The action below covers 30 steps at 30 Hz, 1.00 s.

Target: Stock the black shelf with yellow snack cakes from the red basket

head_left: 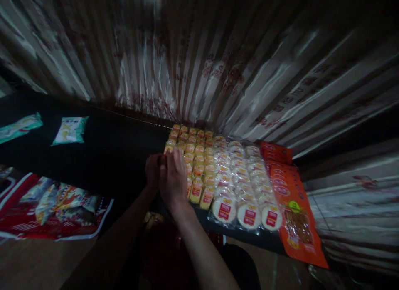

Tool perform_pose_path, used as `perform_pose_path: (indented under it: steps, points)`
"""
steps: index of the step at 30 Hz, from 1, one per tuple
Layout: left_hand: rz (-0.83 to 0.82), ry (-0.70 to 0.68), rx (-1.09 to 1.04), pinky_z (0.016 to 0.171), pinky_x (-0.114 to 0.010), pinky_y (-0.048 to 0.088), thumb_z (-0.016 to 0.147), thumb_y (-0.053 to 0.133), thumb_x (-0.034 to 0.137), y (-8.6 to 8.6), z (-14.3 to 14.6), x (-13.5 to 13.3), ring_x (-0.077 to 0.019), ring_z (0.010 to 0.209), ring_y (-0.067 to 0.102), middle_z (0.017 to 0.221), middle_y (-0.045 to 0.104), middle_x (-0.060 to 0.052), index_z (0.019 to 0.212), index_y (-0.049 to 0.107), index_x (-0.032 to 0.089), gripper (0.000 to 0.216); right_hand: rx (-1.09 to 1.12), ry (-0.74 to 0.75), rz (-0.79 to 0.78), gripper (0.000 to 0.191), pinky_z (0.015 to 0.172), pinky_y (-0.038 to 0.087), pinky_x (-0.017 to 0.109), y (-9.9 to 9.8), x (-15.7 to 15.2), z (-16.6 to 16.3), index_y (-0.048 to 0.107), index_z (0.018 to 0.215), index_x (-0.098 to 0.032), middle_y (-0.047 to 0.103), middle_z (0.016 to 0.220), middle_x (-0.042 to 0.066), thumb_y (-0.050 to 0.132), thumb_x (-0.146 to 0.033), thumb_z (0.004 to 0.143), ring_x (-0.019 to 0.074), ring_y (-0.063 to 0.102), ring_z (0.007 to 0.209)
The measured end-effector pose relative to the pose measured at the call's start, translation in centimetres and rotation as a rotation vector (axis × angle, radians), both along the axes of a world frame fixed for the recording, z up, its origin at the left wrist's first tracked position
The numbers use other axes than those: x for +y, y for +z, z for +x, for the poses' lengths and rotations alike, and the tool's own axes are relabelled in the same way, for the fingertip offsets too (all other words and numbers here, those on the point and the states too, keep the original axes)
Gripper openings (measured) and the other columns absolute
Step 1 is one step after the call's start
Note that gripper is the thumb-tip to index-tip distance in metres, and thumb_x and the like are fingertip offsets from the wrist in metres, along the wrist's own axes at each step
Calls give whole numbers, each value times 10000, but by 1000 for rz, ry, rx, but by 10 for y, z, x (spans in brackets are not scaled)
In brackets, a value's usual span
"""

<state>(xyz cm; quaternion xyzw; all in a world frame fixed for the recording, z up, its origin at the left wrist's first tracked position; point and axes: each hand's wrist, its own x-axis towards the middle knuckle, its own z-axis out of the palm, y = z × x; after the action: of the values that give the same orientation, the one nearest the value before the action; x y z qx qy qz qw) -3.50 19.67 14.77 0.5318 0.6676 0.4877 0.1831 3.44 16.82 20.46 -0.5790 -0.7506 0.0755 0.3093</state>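
My left hand [153, 169] and my right hand [172, 177] are pressed together at the left edge of a block of small yellow snack packets [195, 157], laid in rows on a dark table [118, 157]. My right hand lies over the left, fingers curled toward the packets. What the fingers grip is hidden in the dim light. To the right of the yellow packets lie rows of round white wrapped rice crackers [243, 177] with red labels.
Long orange snack packs [293, 202] lie at the right end of the table. Two green-white bags [70, 131] lie at the far left, and a pile of packets sits on a red bag [52, 211] at lower left. A patterned curtain [218, 65] hangs behind.
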Motion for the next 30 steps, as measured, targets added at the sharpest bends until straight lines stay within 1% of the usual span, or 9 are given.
perform_pose_path:
  steps: [3,5,7,10,13,17,23,26,30]
  points:
    - [-57,87,40,888,-410,445,868,376,274,-8,-7,18,-223,909,582,897,650,-107,886,629,151,282,-115,-40,-22,471,1117,227,461,5,10,26,432,1339,-51,302,1474,181,336,-235,917,264,145,1405]
    - [-9,110,50,932,-421,423,884,327,273,-13,-6,23,-228,975,572,960,647,-129,926,624,137,329,-177,-50,-51,482,1112,222,475,5,16,37,412,1359,-73,293,1480,171,346,-268,923,270,121,1409]
    - [71,103,22,1008,-431,373,900,297,289,-19,-4,26,-225,1109,529,1098,621,-150,1019,604,124,369,-228,-44,-91,495,1111,210,480,4,21,43,402,1372,-103,292,1484,156,358,-313,926,277,109,1410]
    - [138,34,-113,1109,-433,262,921,273,352,-25,2,31,-201,1316,365,1347,485,-140,1222,504,142,434,-290,-35,-144,518,1116,179,473,3,29,47,379,1388,-122,266,1495,153,363,-360,929,280,104,1410]
    - [92,-93,-257,1150,-411,186,935,230,407,-25,7,38,-177,1389,237,1472,337,-117,1361,365,160,511,-321,-49,-175,526,1114,161,477,3,37,50,348,1407,-157,226,1509,149,369,-380,931,279,104,1411]
    - [35,-200,-317,1164,-396,137,941,176,433,-20,12,44,-171,1410,157,1514,254,-96,1412,292,169,553,-334,-67,-190,537,1101,163,495,-2,46,54,328,1416,-207,168,1528,127,389,-412,923,289,105,1410]
    - [36,-263,-318,1164,-376,128,929,149,493,-21,16,46,-177,1414,140,1515,248,-101,1417,280,168,601,-356,-56,-226,540,1087,163,515,-14,49,55,344,1411,-199,277,1493,140,360,-441,928,318,147,1397]
    - [43,-289,-303,1163,-394,125,924,155,511,-21,16,46,-189,1416,130,1523,219,-113,1416,276,151,621,-367,-57,-232,538,1090,157,510,-11,48,55,346,1410,-194,293,1487,141,358,-436,929,325,147,1396]
    - [38,-307,-371,1152,-391,181,928,179,504,-20,13,43,-189,1406,181,1525,223,-89,1425,256,176,601,-348,-60,-252,556,1097,153,495,-6,49,56,325,1418,-201,271,1496,138,342,-468,931,306,157,1397]
